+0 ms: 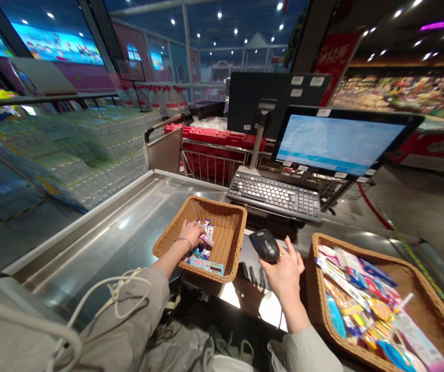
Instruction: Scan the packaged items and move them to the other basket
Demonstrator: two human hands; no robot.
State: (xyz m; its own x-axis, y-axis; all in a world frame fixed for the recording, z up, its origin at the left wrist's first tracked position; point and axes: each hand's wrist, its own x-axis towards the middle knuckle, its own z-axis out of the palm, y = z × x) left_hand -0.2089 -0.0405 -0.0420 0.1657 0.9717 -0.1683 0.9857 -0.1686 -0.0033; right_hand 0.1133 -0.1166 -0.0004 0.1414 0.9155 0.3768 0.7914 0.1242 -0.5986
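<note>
My right hand is closed around a black handheld barcode scanner, held above the metal counter with some fingers raised. My left hand reaches into a brown wicker basket, fingers closed on a small pink-and-white packet. Beside those fingers lie a few small white-and-blue wrapped packets. A flat light-blue and pink box lies along the basket's near side. Part of the basket's contents is hidden under my left hand.
A second wicker basket at right holds several snack packets. Behind the scanner stand a keyboard and a lit monitor. The metal counter has a raised rim. A white cable hangs by my left sleeve.
</note>
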